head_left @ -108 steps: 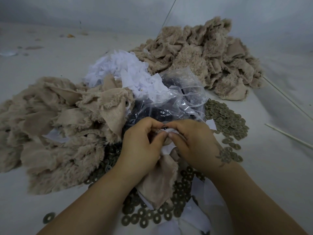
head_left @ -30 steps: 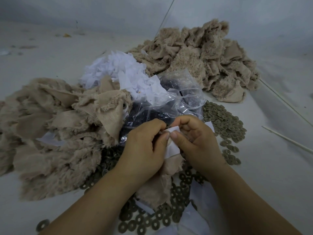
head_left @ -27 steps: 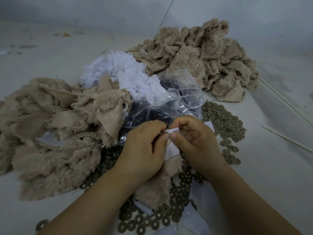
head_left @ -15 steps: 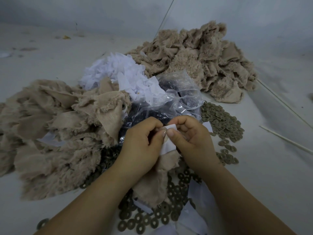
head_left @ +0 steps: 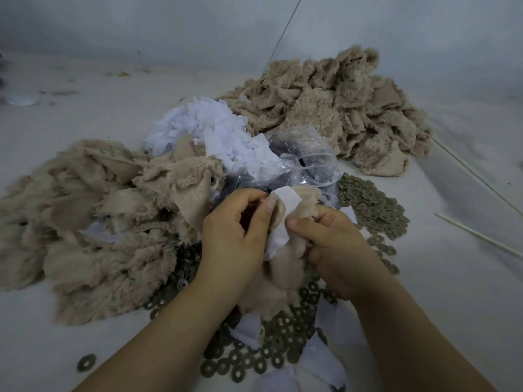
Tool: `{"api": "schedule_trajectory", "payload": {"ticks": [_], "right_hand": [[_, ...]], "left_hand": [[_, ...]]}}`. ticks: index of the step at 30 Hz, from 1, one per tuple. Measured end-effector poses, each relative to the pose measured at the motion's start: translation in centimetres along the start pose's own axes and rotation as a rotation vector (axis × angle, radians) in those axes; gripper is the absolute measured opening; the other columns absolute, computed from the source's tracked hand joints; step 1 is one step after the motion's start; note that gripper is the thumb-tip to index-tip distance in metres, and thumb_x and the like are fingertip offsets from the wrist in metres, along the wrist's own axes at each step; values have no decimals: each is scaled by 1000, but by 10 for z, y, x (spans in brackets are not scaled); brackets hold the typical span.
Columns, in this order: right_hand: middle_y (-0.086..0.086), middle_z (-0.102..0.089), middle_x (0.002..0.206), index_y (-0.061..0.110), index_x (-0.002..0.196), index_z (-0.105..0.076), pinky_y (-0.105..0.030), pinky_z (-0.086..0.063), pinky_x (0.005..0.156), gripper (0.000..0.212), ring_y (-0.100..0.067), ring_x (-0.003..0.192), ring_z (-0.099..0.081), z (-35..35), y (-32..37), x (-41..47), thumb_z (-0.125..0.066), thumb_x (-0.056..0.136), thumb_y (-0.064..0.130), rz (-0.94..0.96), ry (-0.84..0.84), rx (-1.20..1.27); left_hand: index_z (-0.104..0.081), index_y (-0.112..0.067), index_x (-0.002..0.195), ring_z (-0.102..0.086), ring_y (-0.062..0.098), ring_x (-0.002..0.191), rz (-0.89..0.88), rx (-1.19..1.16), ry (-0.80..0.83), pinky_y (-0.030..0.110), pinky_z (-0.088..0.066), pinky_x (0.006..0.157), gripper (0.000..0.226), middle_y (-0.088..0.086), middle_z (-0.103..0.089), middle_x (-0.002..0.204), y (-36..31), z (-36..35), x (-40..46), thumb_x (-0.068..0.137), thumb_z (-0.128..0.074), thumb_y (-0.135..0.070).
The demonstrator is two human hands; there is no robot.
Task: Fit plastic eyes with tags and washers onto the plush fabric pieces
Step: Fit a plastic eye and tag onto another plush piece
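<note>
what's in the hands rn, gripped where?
Both hands, left and right, pinch one beige plush fabric piece with a white rectangular tag near its top. Eye not visible.

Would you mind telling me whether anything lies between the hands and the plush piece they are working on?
Nothing visible does. The left hand and right hand both already grip the beige plush fabric piece, with the white rectangular tag pinched against it between the thumbs. The eye itself is not visible.
</note>
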State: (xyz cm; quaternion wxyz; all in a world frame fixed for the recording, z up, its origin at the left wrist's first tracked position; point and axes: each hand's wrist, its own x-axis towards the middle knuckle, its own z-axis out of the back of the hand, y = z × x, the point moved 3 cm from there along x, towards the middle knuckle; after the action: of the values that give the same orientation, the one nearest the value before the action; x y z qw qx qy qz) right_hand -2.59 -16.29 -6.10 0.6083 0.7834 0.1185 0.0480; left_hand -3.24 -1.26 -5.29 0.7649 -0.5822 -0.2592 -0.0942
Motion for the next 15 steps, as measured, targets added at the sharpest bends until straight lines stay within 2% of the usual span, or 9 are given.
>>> {"api": "schedule_trajectory", "payload": {"ticks": [2, 5, 7, 9, 12, 15], "right_hand": [[-28, -71, 108, -4, 112, -67, -43, -60, 86, 23, -38, 97, -70, -3, 0, 1, -53, 95, 1, -43, 33, 110], [-28, -66, 120, -7, 125, -60, -48, -52, 98, 44, -42, 113, -64, -4, -2, 2, -56, 86, 13, -76, 25, 224], [-27, -67, 120, -7, 125, -60, -45, -54, 97, 47, -38, 112, -66, -4, -2, 2, -54, 85, 17, -82, 17, 288], [-28, -67, 118, -9, 124, -61, -45, -54, 96, 49, -37, 110, -67, -3, -3, 3, -55, 84, 20, -87, -8, 325], [-33, -65, 117, -12, 121, -61, -47, -53, 94, 53, -42, 109, -64, 1, -5, 4, -57, 82, 23, -94, -45, 294], [-33, -65, 119, -9, 122, -62, -50, -50, 99, 52, -46, 119, -59, 1, -5, 5, -57, 85, 26, -99, -27, 287]], "left_hand": [[-69, -21, 101, -67, 5, 83, 10, -28, -9, 25, -56, 71, 16, -13, -70, 87, 0, 2, -3, 94, -58, -30], [-66, -19, 103, -64, 2, 89, -73, 5, -63, 17, -50, 76, 18, -12, -66, 94, -5, 5, -5, 99, -51, -26], [-65, -13, 89, -59, 8, 85, -138, 67, -70, 17, -47, 73, 17, -2, -61, 89, -6, 8, -6, 95, -57, -27], [-63, -9, 77, -55, 12, 77, -170, 115, -24, 16, -42, 67, 24, 0, -57, 82, -6, 9, -9, 85, -68, -32], [-62, -11, 73, -54, 18, 76, -187, 217, 20, 24, -44, 67, 24, -4, -56, 78, -4, 4, -12, 76, -76, -30], [-63, -13, 72, -55, 15, 78, -188, 213, 9, 25, -45, 70, 17, -6, -57, 79, 1, 3, -11, 76, -78, -20]]}}
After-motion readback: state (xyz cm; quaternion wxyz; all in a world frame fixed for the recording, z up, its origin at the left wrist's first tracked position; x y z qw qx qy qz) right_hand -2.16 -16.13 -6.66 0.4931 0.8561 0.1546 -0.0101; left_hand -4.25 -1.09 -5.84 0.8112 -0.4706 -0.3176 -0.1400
